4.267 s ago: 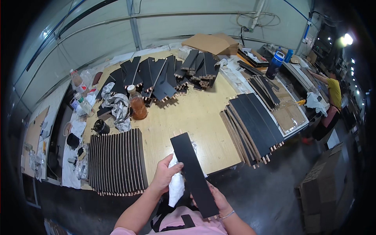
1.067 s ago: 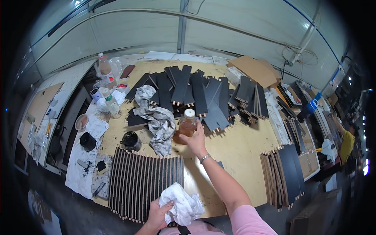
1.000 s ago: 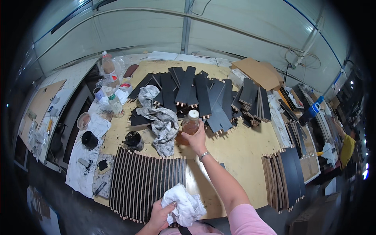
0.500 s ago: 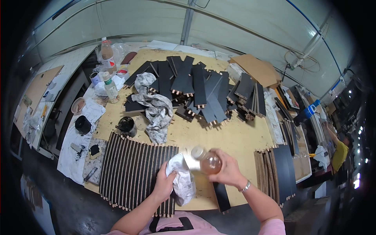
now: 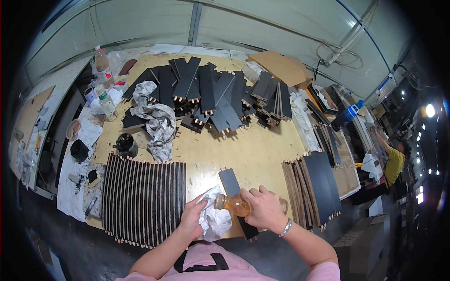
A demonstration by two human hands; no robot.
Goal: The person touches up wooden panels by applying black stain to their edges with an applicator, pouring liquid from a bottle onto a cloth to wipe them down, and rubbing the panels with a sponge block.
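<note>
Hands [image 5: 266, 210] in grips, close together

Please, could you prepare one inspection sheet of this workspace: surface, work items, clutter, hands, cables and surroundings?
Surface: yellow tabletop, dark marks near the black jar.
Work items: bottle of amber liquid held sideways, mouth at the white cloth; dark board partly beneath.
Clutter: stained rag, loosely piled boards.
Hands: left hand grips the cloth; right hand grips the bottle.
Cables: thin loops by the wall, cable or hose unclear.
Surroundings: co-worker in yellow at right.
</note>
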